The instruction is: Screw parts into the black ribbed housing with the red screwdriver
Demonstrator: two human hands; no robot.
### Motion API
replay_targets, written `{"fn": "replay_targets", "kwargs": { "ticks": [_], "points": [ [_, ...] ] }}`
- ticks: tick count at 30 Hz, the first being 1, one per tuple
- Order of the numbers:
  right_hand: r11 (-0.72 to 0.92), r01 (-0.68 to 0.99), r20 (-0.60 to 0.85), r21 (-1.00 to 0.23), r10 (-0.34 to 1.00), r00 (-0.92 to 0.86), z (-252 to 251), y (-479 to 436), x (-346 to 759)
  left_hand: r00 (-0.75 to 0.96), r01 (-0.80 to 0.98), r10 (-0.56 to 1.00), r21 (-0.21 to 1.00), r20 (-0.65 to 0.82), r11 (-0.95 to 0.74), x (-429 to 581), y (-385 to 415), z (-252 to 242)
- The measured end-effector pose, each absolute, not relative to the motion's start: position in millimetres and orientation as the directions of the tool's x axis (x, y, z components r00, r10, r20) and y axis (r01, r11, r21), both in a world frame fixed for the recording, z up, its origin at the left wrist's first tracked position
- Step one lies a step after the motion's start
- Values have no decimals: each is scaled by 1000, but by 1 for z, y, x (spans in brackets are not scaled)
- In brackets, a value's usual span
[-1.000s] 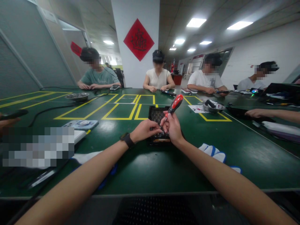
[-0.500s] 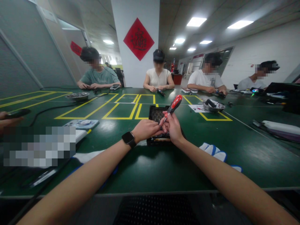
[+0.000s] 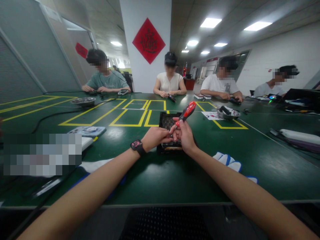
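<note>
My right hand [image 3: 185, 134] is closed round a screwdriver with a red and black handle [image 3: 186, 113], which tilts up and away to the right. Its tip points down at a flat black device [image 3: 168, 124] lying on the green table [image 3: 160, 180]. My left hand [image 3: 155, 137], with a smartwatch [image 3: 137, 146] on the wrist, has its fingers pinched together right at the screwdriver's shaft, over the near part of the device. What those fingers pinch is too small to make out.
White and blue gloves [image 3: 228, 160] lie right of my forearm, another by my left arm. A phone [image 3: 87, 131] and a metal dish [image 3: 82, 101] sit to the left. Several people work at the far side. A bowl [image 3: 228, 113] stands right, amid yellow tape lines.
My hands have stayed over the black device, with only small shifts. My left wrist has turned so the watch face shows. A person's arm at the right edge has drawn out of view.
</note>
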State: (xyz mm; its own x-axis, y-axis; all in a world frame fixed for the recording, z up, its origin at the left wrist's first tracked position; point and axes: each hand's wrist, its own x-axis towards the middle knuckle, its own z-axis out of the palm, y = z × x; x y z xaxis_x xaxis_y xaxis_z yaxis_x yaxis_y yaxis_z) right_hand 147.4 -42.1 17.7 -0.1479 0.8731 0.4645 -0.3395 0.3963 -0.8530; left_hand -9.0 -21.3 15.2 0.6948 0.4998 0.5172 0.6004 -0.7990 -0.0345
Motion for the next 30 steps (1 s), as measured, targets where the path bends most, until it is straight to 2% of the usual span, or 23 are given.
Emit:
{"fn": "replay_targets", "kwargs": {
  "ticks": [8,12,15,18,24,30],
  "points": [
    [421,-313,486,-851,857,-170,19,-44,146,638,446,599,402,484,-799,-10,-18,12],
    [455,-282,502,-845,856,-125,17,-42,146,544,321,729,700,415,-638,-8,-14,7],
    [464,-283,511,-839,851,-118,17,-42,146,573,234,759,826,309,-513,-10,-8,6],
    [446,-308,504,-840,852,-141,17,-41,145,607,188,751,870,262,-455,-15,-5,8],
    [384,-335,462,-860,866,-193,15,-38,145,670,162,702,875,243,-457,-20,-4,13],
    [458,-266,511,-848,841,-179,15,-40,144,678,115,682,875,276,-469,-16,-3,9]
  ]
}}
